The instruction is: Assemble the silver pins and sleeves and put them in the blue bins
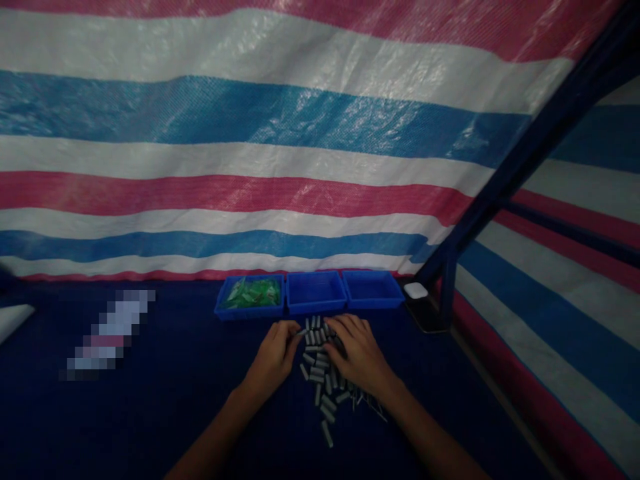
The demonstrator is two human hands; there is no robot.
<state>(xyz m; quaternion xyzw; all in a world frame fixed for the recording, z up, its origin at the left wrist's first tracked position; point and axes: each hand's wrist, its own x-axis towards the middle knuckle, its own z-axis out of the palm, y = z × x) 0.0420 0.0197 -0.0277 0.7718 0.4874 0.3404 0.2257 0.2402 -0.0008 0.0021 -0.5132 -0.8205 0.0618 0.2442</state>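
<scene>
A heap of several small grey cylinders lies on the dark blue table cloth. My left hand rests at the heap's left edge, fingers curled and pinched on one grey cylinder at its tip. My right hand lies palm down over the right part of the heap, fingers bent onto the pieces. Thin wire-like pins stick out beside the right wrist.
Three blue trays stand in a row behind the heap: the left tray holds green pieces, the middle tray and the right tray look bare. A white small object sits by a dark frame post. Striped tarpaulin walls surround the table.
</scene>
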